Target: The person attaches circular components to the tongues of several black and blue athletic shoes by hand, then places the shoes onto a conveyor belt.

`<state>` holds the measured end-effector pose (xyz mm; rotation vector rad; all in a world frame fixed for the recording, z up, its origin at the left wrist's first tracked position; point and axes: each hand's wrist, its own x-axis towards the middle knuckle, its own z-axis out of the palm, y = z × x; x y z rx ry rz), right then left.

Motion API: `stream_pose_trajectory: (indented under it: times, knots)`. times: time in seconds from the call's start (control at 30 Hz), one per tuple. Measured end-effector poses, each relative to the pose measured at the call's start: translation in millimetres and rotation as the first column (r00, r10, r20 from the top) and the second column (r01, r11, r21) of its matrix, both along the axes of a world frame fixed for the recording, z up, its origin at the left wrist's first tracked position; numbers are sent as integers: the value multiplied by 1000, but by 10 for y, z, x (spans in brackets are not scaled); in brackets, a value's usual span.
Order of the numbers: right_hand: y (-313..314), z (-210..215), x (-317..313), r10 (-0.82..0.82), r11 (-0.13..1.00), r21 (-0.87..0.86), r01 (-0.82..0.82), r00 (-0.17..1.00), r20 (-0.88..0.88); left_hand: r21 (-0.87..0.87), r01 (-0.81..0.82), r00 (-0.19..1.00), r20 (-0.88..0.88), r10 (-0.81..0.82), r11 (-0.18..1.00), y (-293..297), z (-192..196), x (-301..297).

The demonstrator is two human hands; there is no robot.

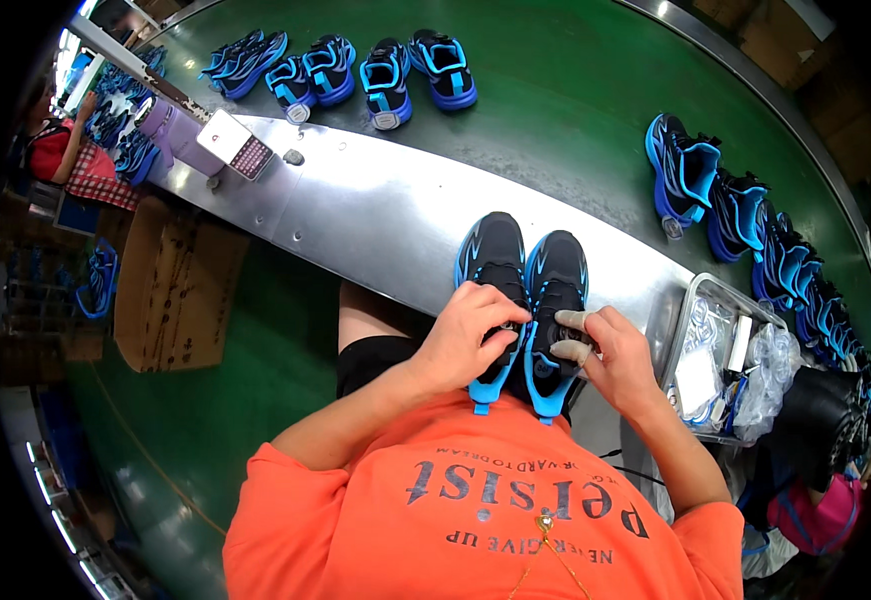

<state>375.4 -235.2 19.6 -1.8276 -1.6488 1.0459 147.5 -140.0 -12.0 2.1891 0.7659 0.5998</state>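
Note:
A pair of black sneakers with bright blue trim stands on the metal ledge at my body's front, toes pointing away. My left hand (475,335) is on the left sneaker (495,248), thumb and forefinger pinched at the small dark fastening on its tongue. My right hand (610,355), with pale covers on thumb and forefinger, grips the same spot on the right sneaker (557,262). The fingertips partly hide both fastenings. Blue heel loops show below the hands, close to my orange shirt.
Beyond the metal ledge (385,190) runs a green belt (555,100) bearing more sneakers (443,70) and a row of sneakers (680,170) at right. A clear tray (690,300) of small parts sits at right. A purple bottle (180,135), cardboard box (180,290) and co-worker (75,160) are left.

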Motion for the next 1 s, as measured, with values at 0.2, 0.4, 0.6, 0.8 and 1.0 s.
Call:
stream_pose_trajectory:
  times: [0.2, 0.4, 0.6, 0.8, 1.0]
  knots:
    - [77, 65, 74, 192, 960, 232, -159, 973, -128, -25, -172, 985, 11, 173, 985, -122, 108, 38]
    - [92, 54, 57, 40, 997, 68, -28, 985, -170, -15, -5, 1000, 7, 5, 1000, 31, 137, 18]
    - [82, -34, 54, 50, 990, 130, -46, 998, -27, 9, 19, 1000, 0, -19, 1000, 63, 28, -36]
    - [77, -46, 167, 174, 976, 162, -145, 968, -184, -145, -197, 980, -68, 188, 970, -86, 248, 48]
    - [93, -56, 130, 101, 990, 108, -88, 988, -113, -158, -129, 991, -58, 121, 979, -5, 251, 18]
